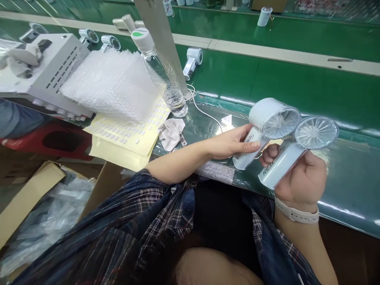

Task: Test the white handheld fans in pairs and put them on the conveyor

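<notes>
Through the head camera I have both hands occupied: my left hand (237, 143) grips the handle of one pale blue fan (264, 117), thumb laid along its lettered side, and my right hand (305, 178) is closed around the handle of a second fan (286, 162). Both fans tilt over the near surface (353, 178), their round clear-fronted heads side by side at the upper end; I can't tell whether the heads touch. A pale wristband (297, 211) circles my right wrist. Left of my left forearm I see a crumpled white cloth (172, 133), and beyond it a capped clear bottle (176, 102) standing with some liquid inside. Beside the bottle, a stack of translucent sleeves (111, 85) lies over yellow sheets (126, 152) dotted with small white labels. Farther off, another fan (193, 61) rests on the green belt (237, 75) near the metal post (164, 39).
</notes>
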A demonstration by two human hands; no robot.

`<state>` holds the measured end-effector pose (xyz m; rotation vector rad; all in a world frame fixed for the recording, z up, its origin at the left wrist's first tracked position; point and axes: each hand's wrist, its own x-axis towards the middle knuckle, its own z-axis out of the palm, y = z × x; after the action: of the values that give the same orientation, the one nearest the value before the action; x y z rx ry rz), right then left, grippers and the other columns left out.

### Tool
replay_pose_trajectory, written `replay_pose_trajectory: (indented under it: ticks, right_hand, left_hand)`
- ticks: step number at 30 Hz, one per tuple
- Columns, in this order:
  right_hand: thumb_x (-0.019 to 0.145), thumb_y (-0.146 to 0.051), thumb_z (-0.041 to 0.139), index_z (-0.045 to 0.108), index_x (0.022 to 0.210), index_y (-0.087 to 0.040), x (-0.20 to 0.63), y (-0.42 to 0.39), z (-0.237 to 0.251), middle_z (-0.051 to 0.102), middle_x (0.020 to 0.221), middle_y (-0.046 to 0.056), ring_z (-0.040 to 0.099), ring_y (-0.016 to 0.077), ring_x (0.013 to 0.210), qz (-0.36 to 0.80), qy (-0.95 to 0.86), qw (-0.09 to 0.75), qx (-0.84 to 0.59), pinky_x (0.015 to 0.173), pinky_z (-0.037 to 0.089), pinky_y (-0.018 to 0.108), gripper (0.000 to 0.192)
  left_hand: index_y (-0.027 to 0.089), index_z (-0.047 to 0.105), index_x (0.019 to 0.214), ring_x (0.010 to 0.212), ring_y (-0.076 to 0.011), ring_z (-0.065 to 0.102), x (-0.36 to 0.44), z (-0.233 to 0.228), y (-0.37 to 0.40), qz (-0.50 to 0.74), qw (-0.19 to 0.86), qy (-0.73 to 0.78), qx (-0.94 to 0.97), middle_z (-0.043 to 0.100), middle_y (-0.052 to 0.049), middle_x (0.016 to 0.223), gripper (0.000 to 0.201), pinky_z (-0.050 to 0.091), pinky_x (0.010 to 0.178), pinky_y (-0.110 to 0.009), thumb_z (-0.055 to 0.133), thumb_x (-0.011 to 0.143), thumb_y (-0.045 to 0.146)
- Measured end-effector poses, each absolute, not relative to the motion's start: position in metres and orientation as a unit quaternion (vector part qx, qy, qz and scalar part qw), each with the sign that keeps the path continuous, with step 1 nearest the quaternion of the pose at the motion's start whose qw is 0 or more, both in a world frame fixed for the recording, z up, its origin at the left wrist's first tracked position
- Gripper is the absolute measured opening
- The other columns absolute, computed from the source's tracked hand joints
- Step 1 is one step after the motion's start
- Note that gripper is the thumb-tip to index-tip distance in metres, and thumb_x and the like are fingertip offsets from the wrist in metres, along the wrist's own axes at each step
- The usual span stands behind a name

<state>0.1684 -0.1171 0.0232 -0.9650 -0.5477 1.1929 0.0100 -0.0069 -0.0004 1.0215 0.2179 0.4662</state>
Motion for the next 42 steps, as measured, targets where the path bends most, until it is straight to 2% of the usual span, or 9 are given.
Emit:
replay_pose_trajectory:
  ticks: [10,15,21,26,30,33,35,39,42]
  right_hand:
    - [0.082,-0.045,0.071,0.078,0.099,-0.021,0.173,-0.120,0.023,0.066,0.087,0.006,0.064,0.0234,0.075,0.478,-0.230,0.736,-0.421,0.053,0.053,0.035,0.030]
    - [0.090,-0.039,0.065,0.079,0.102,-0.022,0.171,-0.119,0.019,0.074,0.098,0.008,0.072,0.0249,0.084,0.411,-0.207,0.778,-0.427,0.071,0.063,0.040,0.025]
    - [0.098,-0.023,0.054,0.075,0.123,-0.019,0.171,-0.117,0.017,0.080,0.096,0.010,0.078,0.0232,0.082,0.398,-0.182,0.763,-0.476,0.066,0.064,0.034,0.033]
    - [0.090,-0.025,0.064,0.076,0.117,-0.014,0.175,-0.114,0.012,0.079,0.091,0.009,0.077,0.0217,0.078,0.390,-0.164,0.752,-0.506,0.066,0.065,0.032,0.032]
    - [0.081,-0.035,0.069,0.076,0.108,-0.017,0.177,-0.117,0.013,0.080,0.099,0.010,0.077,0.0269,0.085,0.389,-0.218,0.757,-0.478,0.080,0.068,0.048,0.034]
    - [0.073,-0.030,0.084,0.073,0.114,-0.021,0.180,-0.125,0.017,0.079,0.120,0.011,0.074,0.0327,0.117,0.347,-0.369,0.715,-0.482,0.109,0.059,0.059,0.044]
    - [0.065,-0.020,0.094,0.069,0.123,-0.025,0.183,-0.130,0.019,0.077,0.133,0.009,0.067,0.0351,0.135,0.288,-0.506,0.667,-0.466,0.122,0.048,0.064,0.064]
    - [0.068,-0.025,0.098,0.067,0.135,-0.031,0.191,-0.133,0.020,0.073,0.144,0.003,0.058,0.0342,0.148,0.193,-0.649,0.620,-0.395,0.132,0.031,0.069,0.074]
    - [0.072,-0.026,0.097,0.066,0.143,-0.033,0.193,-0.134,0.021,0.072,0.146,0.001,0.057,0.0334,0.149,0.161,-0.672,0.612,-0.385,0.132,0.032,0.068,0.077]
  left_hand:
    - [0.022,0.052,0.131,0.104,-0.0250,0.078,0.004,0.007,-0.004,0.221,0.868,0.110,0.430,0.075,-0.013,0.123,0.063,0.060,0.085,-0.037,0.087,0.086,0.049]
    - [0.021,0.051,0.119,0.095,-0.0204,0.077,0.005,0.006,-0.004,0.244,0.836,0.129,0.475,0.077,-0.009,0.108,0.066,0.059,0.082,-0.034,0.092,0.081,0.056]
    - [0.020,0.049,0.108,0.076,-0.0122,0.071,0.008,0.004,-0.002,0.259,0.814,0.138,0.501,0.073,0.000,0.088,0.072,0.054,0.070,-0.026,0.096,0.072,0.060]
    - [0.021,0.049,0.104,0.076,-0.0108,0.069,0.007,0.007,-0.002,0.250,0.809,0.157,0.508,0.073,0.000,0.089,0.073,0.052,0.067,-0.024,0.096,0.069,0.064]
    - [0.020,0.056,0.113,0.088,-0.0161,0.074,0.005,0.005,0.000,0.255,0.784,0.161,0.542,0.077,-0.005,0.100,0.064,0.059,0.080,-0.031,0.094,0.075,0.055]
    - [0.018,0.068,0.118,0.111,-0.0258,0.076,0.002,0.004,0.004,0.289,0.680,0.150,0.657,0.078,-0.010,0.115,0.049,0.060,0.099,-0.042,0.089,0.081,0.042]
    - [0.021,0.076,0.117,0.132,-0.0298,0.069,-0.001,0.004,0.006,0.317,0.559,0.125,0.756,0.079,-0.009,0.125,0.032,0.050,0.119,-0.051,0.082,0.089,0.034]
    - [0.037,0.077,0.125,0.154,-0.0223,0.053,-0.005,0.008,0.008,0.364,0.313,0.088,0.873,0.078,0.001,0.135,0.026,0.013,0.140,-0.057,0.064,0.105,0.028]
    - [0.039,0.077,0.127,0.152,-0.0206,0.054,-0.007,0.008,0.009,0.375,0.221,0.078,0.897,0.079,0.003,0.132,0.027,0.020,0.140,-0.055,0.062,0.107,0.030]
